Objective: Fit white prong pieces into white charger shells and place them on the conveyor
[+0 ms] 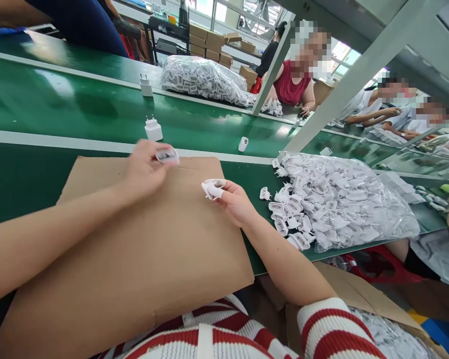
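Observation:
My left hand (144,164), slightly blurred, is closed around a white charger housing (168,156) whose open end shows dark parts inside. It is above the far edge of a cardboard sheet (153,244). To its right, my right hand (239,202) pinches a white plug cover (213,189) with thin pins; whether it is one piece or more I cannot tell. The two held parts are apart. Just beyond my left hand, a white charger (153,129) stands on the green belt (108,117), pins up. Loose plug covers (292,212) lie to the right of my right hand.
A clear bag (351,204) spills plug covers at the right. On the belt are a second charger (146,87) and a small white housing (243,144). A slanted metal post (344,85) rises behind. Another full bag (205,80) and a person in red (294,87) are across.

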A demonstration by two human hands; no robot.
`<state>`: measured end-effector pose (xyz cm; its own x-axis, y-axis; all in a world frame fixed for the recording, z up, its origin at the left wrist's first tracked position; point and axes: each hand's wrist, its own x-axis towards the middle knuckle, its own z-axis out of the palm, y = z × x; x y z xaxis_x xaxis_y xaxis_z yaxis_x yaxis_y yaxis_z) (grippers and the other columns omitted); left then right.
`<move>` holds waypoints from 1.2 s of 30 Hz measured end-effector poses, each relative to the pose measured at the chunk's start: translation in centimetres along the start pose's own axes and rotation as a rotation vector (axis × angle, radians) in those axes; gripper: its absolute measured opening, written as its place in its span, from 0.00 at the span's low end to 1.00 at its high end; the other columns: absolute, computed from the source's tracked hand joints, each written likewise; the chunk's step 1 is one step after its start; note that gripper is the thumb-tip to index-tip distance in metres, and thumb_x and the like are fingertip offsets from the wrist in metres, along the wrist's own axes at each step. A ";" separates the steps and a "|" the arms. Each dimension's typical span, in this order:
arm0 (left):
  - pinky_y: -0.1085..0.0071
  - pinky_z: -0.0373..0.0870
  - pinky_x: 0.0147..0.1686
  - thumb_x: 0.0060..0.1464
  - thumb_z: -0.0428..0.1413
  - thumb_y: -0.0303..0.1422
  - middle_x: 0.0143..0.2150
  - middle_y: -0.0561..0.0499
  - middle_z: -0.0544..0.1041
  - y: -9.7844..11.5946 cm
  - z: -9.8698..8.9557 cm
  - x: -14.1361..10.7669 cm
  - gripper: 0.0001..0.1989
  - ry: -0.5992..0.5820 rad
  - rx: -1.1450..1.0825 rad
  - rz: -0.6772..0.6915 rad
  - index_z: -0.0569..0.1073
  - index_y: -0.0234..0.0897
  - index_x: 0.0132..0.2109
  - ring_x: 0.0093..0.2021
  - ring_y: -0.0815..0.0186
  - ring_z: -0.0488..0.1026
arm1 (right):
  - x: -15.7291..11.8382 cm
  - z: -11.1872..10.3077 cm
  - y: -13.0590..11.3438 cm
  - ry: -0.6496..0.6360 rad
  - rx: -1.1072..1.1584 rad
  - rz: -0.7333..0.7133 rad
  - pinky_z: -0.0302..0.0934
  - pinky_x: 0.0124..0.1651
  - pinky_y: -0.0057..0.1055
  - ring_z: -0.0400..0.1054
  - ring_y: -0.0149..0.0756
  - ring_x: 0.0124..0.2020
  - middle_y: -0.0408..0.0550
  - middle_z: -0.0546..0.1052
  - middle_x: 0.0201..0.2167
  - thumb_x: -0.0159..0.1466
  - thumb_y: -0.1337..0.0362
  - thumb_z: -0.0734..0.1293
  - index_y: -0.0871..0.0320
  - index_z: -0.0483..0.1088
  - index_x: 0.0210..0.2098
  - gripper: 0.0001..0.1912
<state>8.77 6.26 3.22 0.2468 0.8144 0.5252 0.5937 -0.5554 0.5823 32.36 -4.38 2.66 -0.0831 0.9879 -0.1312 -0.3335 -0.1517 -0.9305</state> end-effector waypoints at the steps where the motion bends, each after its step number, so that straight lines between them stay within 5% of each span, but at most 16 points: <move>1: 0.65 0.71 0.53 0.60 0.59 0.38 0.48 0.47 0.74 1.4 0.4 -1.8 0.16 -0.078 -0.075 0.032 0.76 0.38 0.53 0.50 0.60 0.71 | -0.1 0.0 -0.1 0.024 -0.008 0.003 0.57 0.29 0.25 0.66 0.26 0.28 0.43 0.78 0.33 0.49 0.62 0.77 0.56 0.78 0.39 0.17; 4: 0.65 0.72 0.53 0.62 0.57 0.42 0.52 0.47 0.73 3.9 1.3 -5.7 0.17 -0.326 -0.232 0.011 0.75 0.43 0.55 0.52 0.59 0.72 | -0.5 -0.1 -0.2 0.078 -0.047 -0.038 0.50 0.22 0.24 0.58 0.22 0.19 0.37 0.74 0.28 0.51 0.64 0.71 0.55 0.75 0.46 0.21; 7: 0.61 0.73 0.55 0.56 0.62 0.46 0.58 0.45 0.71 4.1 1.7 -6.8 0.29 -0.421 -0.275 -0.070 0.69 0.43 0.62 0.56 0.55 0.71 | -0.9 0.0 -0.1 0.126 -0.183 -0.133 0.52 0.22 0.24 0.58 0.22 0.19 0.38 0.75 0.30 0.54 0.65 0.69 0.54 0.75 0.46 0.19; 12: 0.60 0.72 0.51 0.56 0.62 0.50 0.48 0.47 0.77 3.6 1.6 -6.3 0.20 -0.498 -0.250 -0.132 0.77 0.43 0.48 0.50 0.54 0.73 | -0.8 0.3 0.3 0.029 -0.252 -0.241 0.69 0.39 0.31 0.73 0.30 0.36 0.46 0.77 0.44 0.54 0.62 0.76 0.54 0.76 0.40 0.14; 15: 0.62 0.73 0.49 0.54 0.63 0.50 0.48 0.48 0.77 3.6 1.5 -6.3 0.22 -0.503 -0.290 -0.119 0.77 0.44 0.51 0.48 0.55 0.74 | -0.6 0.5 0.4 -0.021 -0.352 -0.254 0.70 0.44 0.34 0.73 0.33 0.39 0.46 0.77 0.43 0.56 0.60 0.76 0.53 0.75 0.42 0.15; 20: 0.61 0.72 0.47 0.55 0.61 0.53 0.45 0.47 0.77 3.6 1.5 -6.3 0.21 -0.500 -0.292 -0.094 0.77 0.42 0.46 0.46 0.55 0.74 | -1.1 1.0 0.5 0.027 -0.916 -0.546 0.67 0.44 0.35 0.69 0.34 0.37 0.47 0.75 0.38 0.64 0.63 0.69 0.53 0.77 0.42 0.07; 24: 0.61 0.72 0.45 0.54 0.60 0.54 0.42 0.47 0.77 3.4 1.5 -6.0 0.21 -0.503 -0.308 -0.074 0.77 0.41 0.42 0.46 0.54 0.73 | -1.2 1.5 0.6 -0.045 -1.166 -0.635 0.66 0.47 0.37 0.67 0.39 0.43 0.50 0.73 0.38 0.66 0.67 0.65 0.54 0.75 0.42 0.08; 36: 0.64 0.70 0.44 0.55 0.62 0.51 0.41 0.50 0.77 2.9 1.7 -6.2 0.19 -0.491 -0.351 -0.039 0.76 0.40 0.41 0.44 0.58 0.73 | -0.3 2.2 0.1 -0.083 -1.328 -0.634 0.60 0.40 0.34 0.64 0.40 0.39 0.48 0.69 0.33 0.63 0.70 0.61 0.55 0.69 0.32 0.07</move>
<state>10.25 -0.15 0.57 0.6040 0.7713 0.2005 0.3419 -0.4781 0.8090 30.32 -4.81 3.31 -0.3232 0.8641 0.3858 0.7487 0.4828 -0.4542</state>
